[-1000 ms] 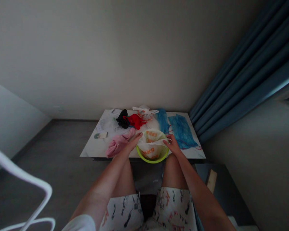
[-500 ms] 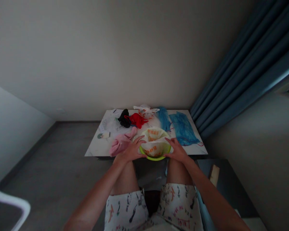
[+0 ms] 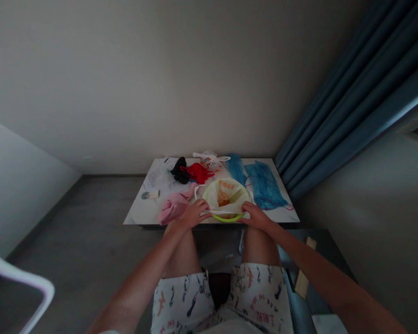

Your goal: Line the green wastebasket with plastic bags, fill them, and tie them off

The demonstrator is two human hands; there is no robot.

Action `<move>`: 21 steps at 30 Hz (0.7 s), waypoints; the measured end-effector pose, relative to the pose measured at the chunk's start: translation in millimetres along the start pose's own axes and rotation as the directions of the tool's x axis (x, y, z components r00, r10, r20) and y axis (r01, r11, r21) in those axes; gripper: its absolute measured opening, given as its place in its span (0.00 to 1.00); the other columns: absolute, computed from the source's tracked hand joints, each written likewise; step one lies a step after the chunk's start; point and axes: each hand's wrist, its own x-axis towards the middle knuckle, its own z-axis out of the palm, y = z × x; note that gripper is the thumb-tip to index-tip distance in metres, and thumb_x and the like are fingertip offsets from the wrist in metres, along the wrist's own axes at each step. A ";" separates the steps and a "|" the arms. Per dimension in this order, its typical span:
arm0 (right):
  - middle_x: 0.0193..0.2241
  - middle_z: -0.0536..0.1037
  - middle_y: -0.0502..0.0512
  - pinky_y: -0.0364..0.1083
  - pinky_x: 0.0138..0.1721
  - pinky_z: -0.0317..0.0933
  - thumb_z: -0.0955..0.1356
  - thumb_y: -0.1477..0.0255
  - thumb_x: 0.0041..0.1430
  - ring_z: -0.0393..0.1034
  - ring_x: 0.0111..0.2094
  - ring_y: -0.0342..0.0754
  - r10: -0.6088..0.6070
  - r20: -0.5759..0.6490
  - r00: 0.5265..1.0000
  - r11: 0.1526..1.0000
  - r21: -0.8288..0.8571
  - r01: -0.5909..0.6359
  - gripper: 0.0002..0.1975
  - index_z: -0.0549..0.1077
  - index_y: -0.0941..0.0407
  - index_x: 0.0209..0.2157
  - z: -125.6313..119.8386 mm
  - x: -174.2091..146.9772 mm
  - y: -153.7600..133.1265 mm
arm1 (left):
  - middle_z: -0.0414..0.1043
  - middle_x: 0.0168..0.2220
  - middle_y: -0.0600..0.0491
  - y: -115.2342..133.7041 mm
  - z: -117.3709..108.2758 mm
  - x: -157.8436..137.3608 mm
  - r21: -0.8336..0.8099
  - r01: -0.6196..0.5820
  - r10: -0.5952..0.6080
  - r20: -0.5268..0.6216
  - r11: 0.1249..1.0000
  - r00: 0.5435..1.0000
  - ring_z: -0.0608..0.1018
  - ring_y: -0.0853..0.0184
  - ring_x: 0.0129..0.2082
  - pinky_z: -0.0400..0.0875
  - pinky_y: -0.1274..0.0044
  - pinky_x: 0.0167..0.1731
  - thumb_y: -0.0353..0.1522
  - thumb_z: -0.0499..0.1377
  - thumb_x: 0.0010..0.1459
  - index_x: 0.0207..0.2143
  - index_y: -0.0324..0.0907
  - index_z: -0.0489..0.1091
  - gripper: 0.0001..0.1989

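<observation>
A white plastic bag [image 3: 214,192] with orange print lines a yellow-green basket [image 3: 227,218] at the table's front edge. My left hand [image 3: 197,212] pinches the bag's near edge at the left of the rim. On the right side my right hand [image 3: 252,215] grips the same edge, fingers closed on it. Between the hands the near edge of the bag is stretched across the front of the basket, whose green rim shows below. Left of the basket, beside my left hand, lies a pink cloth [image 3: 175,207].
On the white table [image 3: 134,215] lie a black bag [image 3: 179,170], a red bag [image 3: 199,173], a knotted white bag [image 3: 212,161] and blue plastic bags [image 3: 264,185]. A wooden block [image 3: 302,284] rests on a dark surface at the right. A blue curtain [image 3: 348,102] hangs at the right.
The bag's near edge has been drawn toward me and spread over the basket's front rim, so its mouth is wider. Both hands have closed on the edge.
</observation>
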 end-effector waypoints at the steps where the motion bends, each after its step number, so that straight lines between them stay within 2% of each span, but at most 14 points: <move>1: 0.40 0.79 0.56 0.50 0.46 0.68 0.80 0.55 0.64 0.72 0.42 0.55 -0.004 -0.013 1.000 1.000 0.003 0.004 0.16 0.78 0.51 0.37 0.6 2.2 2.3 | 0.77 0.49 0.46 -0.5 1.6 2.1 -0.015 0.004 -0.004 -0.016 1.000 1.000 0.78 0.53 0.52 0.72 0.62 0.57 0.47 0.69 0.70 0.45 0.47 0.81 0.13; 4: 0.34 0.77 0.55 0.50 0.46 0.68 0.75 0.58 0.70 0.71 0.38 0.53 -0.011 -0.022 1.000 1.000 -0.022 0.011 0.17 0.76 0.51 0.30 2.4 8.7 8.8 | 0.76 0.47 0.46 0.1 6.5 8.4 -0.067 0.054 -0.059 -0.081 0.996 0.995 0.77 0.52 0.51 0.72 0.62 0.59 0.47 0.67 0.71 0.42 0.47 0.81 0.14; 7: 0.33 0.79 0.56 0.55 0.55 0.70 0.74 0.58 0.71 0.74 0.40 0.55 -0.001 -0.025 1.000 0.999 -0.050 0.000 0.17 0.79 0.50 0.28 4.7 13.2 13.8 | 0.77 0.42 0.46 2.6 9.8 11.6 -0.144 0.125 -0.145 -0.143 0.982 0.979 0.77 0.51 0.49 0.72 0.61 0.61 0.49 0.69 0.68 0.38 0.48 0.80 0.15; 10: 0.36 0.84 0.56 0.61 0.63 0.69 0.74 0.59 0.70 0.79 0.45 0.58 0.029 -0.046 0.999 1.000 0.002 -0.029 0.13 0.84 0.48 0.31 8.8 15.0 18.2 | 0.79 0.41 0.46 5.7 10.9 11.3 -0.208 0.160 -0.187 -0.114 0.965 0.976 0.79 0.50 0.49 0.71 0.60 0.63 0.49 0.71 0.66 0.37 0.50 0.81 0.15; 13: 0.45 0.89 0.58 0.62 0.62 0.72 0.75 0.57 0.66 0.82 0.50 0.61 0.112 -0.051 0.992 0.984 0.148 -0.104 0.10 0.88 0.47 0.39 14.4 17.2 24.9 | 0.83 0.51 0.45 8.7 12.0 10.7 -0.320 0.157 -0.180 -0.045 0.934 0.983 0.80 0.46 0.57 0.67 0.58 0.70 0.47 0.74 0.62 0.44 0.52 0.85 0.13; 15: 0.47 0.90 0.58 0.62 0.62 0.73 0.77 0.53 0.61 0.83 0.51 0.63 0.204 -0.040 0.978 0.948 0.258 -0.187 0.14 0.89 0.47 0.41 17.4 20.9 31.3 | 0.84 0.56 0.46 9.9 13.6 11.7 -0.379 0.149 -0.169 -0.021 0.913 0.985 0.78 0.45 0.63 0.62 0.57 0.74 0.46 0.75 0.61 0.47 0.53 0.85 0.15; 17: 0.44 0.91 0.56 0.64 0.64 0.71 0.77 0.48 0.59 0.84 0.52 0.64 0.308 -0.019 0.951 0.891 0.356 -0.281 0.18 0.89 0.47 0.37 19.0 26.3 38.2 | 0.84 0.55 0.46 9.9 16.1 14.0 -0.374 0.141 -0.157 -0.014 0.917 0.987 0.78 0.45 0.63 0.62 0.57 0.75 0.47 0.74 0.62 0.47 0.53 0.85 0.15; 21: 0.39 0.91 0.54 0.66 0.71 0.65 0.67 0.38 0.66 0.85 0.52 0.62 0.433 -0.011 0.901 0.803 0.459 -0.381 0.31 0.87 0.47 0.29 19.8 38.3 46.6 | 0.86 0.49 0.45 5.4 23.8 20.0 -0.273 0.157 -0.175 -0.046 0.949 0.983 0.83 0.47 0.55 0.70 0.61 0.66 0.49 0.68 0.68 0.43 0.51 0.85 0.14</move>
